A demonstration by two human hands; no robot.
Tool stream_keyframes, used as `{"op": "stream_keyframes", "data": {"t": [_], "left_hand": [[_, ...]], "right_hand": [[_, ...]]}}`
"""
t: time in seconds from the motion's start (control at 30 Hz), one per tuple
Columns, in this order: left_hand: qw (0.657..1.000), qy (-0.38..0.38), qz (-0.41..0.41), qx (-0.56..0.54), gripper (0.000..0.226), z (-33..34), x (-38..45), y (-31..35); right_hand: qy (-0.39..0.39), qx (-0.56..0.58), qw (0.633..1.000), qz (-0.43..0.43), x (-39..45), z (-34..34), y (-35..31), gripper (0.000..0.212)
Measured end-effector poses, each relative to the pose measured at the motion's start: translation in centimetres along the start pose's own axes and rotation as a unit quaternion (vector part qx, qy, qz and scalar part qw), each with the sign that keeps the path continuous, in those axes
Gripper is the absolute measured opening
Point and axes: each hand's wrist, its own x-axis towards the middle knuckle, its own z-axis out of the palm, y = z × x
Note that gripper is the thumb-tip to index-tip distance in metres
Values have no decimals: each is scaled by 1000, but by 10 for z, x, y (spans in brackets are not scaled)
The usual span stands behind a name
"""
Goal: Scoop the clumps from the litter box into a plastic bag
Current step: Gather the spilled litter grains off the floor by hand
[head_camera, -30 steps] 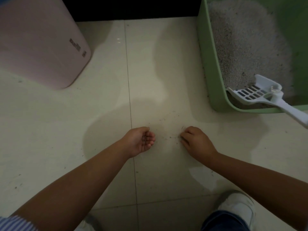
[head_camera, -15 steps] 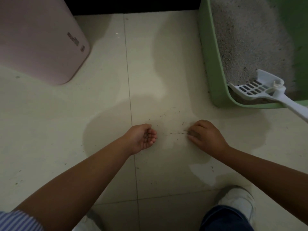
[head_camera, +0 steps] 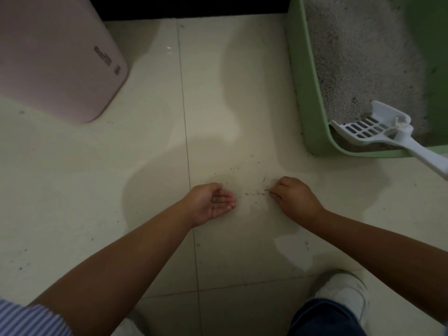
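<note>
A green litter box with grey litter stands at the upper right. A white slotted scoop lies over its front rim, handle sticking out to the right. On the tile floor, spilled litter grains lie scattered between my hands. My left hand rests palm up on the floor, cupped, with a few dark grains in the palm. My right hand is knuckles up, fingertips pinching at grains on the floor. No plastic bag is in view.
A pink rounded bin stands at the upper left. My white shoe and blue trouser leg are at the bottom right. Cream floor tiles run between the bin and the litter box.
My right hand has shifted to the right along the floor, toward the line of grains. My left hand's fingers have opened a little around the grains in its palm.
</note>
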Motion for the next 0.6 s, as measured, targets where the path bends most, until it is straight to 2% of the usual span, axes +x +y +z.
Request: {"op": "stream_keyframes", "data": {"t": [0.13,0.33,0.4,0.5,0.6], "left_hand": [[1000,-12,-1,-10,37,-3,0,-1],[999,-36,-14,-38,44,-7,-2,-1],[997,-49,-20,-57,50,-9,-3,-1],[995,-62,-21,-71,56,-13,-2,-1],[994,-74,-22,-76,59,-16,-1,-2]], "right_hand": [[-36,-11,999,-5,3,-1,2,33],[-82,-48,995,2,3,-4,-4,39],[-67,-33,997,22,4,-5,-8,35],[-16,82,992,91,14,-14,-27,1],[-34,205,977,55,27,-29,-60,16]]}}
